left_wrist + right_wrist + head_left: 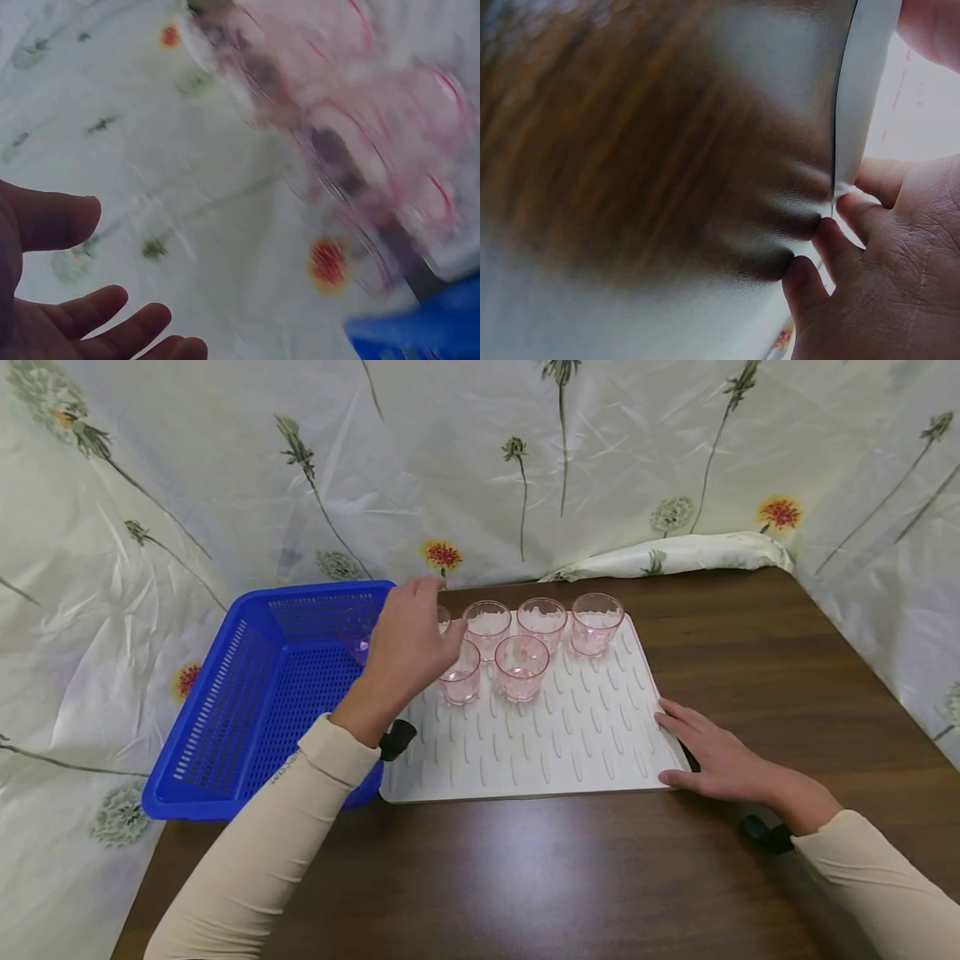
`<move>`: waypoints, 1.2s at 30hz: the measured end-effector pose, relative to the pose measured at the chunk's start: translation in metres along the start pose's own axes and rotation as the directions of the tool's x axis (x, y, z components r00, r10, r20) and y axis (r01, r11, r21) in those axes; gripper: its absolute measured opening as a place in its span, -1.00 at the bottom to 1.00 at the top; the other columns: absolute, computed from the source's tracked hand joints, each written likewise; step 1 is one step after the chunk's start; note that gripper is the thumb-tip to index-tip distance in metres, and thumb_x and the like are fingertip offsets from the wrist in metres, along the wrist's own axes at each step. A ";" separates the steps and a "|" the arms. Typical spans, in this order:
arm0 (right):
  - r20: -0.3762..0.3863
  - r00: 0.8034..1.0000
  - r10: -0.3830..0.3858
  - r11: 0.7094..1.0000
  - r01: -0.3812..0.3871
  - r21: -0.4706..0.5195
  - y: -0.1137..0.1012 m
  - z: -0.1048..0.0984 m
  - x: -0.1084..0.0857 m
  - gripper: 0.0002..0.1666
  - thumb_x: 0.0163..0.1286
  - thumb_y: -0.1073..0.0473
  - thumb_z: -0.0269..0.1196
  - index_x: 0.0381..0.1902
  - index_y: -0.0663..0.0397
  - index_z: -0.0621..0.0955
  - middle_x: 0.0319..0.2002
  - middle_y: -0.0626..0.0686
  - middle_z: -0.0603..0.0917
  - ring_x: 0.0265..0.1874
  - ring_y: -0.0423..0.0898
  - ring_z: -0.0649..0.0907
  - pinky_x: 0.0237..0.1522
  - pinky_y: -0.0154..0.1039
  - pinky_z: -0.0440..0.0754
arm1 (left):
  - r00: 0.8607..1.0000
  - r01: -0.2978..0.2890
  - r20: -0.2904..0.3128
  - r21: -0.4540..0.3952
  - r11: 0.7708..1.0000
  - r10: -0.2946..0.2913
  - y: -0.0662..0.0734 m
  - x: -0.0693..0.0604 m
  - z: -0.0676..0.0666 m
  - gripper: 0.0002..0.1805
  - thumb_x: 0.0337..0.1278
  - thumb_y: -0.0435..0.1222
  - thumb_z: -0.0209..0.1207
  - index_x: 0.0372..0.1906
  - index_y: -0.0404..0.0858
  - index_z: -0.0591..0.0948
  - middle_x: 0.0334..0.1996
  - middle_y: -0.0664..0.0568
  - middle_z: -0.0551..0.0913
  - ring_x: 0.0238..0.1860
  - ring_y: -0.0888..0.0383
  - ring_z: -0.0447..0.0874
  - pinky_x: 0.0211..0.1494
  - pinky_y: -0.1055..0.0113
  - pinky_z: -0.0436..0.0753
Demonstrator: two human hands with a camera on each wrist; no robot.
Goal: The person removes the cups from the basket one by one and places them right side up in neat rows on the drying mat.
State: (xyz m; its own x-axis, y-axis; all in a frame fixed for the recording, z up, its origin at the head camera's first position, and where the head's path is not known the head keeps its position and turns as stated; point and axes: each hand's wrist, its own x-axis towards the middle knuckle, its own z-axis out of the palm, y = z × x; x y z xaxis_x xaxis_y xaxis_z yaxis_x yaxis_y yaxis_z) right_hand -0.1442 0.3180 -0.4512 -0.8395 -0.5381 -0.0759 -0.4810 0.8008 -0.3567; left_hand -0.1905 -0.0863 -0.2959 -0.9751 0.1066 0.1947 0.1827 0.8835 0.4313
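Observation:
Several pink-tinted clear glasses, among them a front one (522,670) and a back-right one (596,625), stand upright on a white ridged tray (555,760). Another glass (356,628) sits at the right side of a blue plastic basket (258,752), partly behind my left hand (412,639). That hand is raised between basket and tray, covering part of a back-left glass. In the left wrist view its thumb (64,221) and fingers are spread apart with nothing between them. My right hand (723,760) touches the tray's right edge, its fingertips (802,274) resting at the tabletop.
The basket stands at the left, close against the tray's left edge. Both are on a dark wooden table (525,877). A floral cloth (465,468) hangs behind and at both sides, with a fold (675,556) lying along the back edge.

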 end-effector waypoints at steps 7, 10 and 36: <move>0.007 1.000 0.007 1.000 -0.007 0.004 0.000 0.000 0.000 0.02 0.22 -0.13 0.36 0.44 0.36 0.26 0.48 0.37 0.17 0.39 0.36 0.25 0.21 0.42 0.37 | 1.000 -0.025 0.005 0.001 1.000 0.025 -0.061 0.014 -0.018 -0.37 0.33 -0.14 0.13 0.40 -0.34 0.35 0.39 -0.25 0.39 0.46 -0.19 0.27 0.50 -0.07 0.32; -0.001 1.000 0.003 1.000 -0.003 0.006 -0.001 -0.001 0.000 0.02 0.21 -0.12 0.36 0.43 0.36 0.27 0.47 0.38 0.19 0.38 0.36 0.26 0.21 0.42 0.37 | 1.000 -0.009 0.011 -0.020 1.000 0.009 -0.087 0.021 -0.023 -0.37 0.32 -0.17 0.12 0.41 -0.37 0.34 0.38 -0.27 0.40 0.45 -0.21 0.27 0.51 -0.10 0.29; -0.015 1.000 -0.016 1.000 0.016 -0.005 -0.001 -0.003 -0.001 0.02 0.20 -0.15 0.36 0.43 0.34 0.28 0.46 0.37 0.21 0.38 0.36 0.27 0.21 0.38 0.39 | 0.861 0.470 0.329 -0.219 0.855 -0.389 -0.217 0.013 0.018 0.10 0.26 -0.01 0.22 0.57 -0.40 -0.21 0.53 -0.44 0.03 0.53 -0.37 0.05 0.53 -0.21 0.19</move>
State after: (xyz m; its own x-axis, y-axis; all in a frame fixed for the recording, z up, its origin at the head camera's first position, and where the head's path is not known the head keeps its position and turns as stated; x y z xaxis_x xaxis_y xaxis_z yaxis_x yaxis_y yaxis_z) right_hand -0.1440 0.3182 -0.4476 -0.8353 -0.5468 -0.0567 -0.4956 0.7937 -0.3528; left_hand -0.2447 -0.2685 -0.4033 -0.9517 -0.1018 -0.2897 -0.2743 0.7058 0.6531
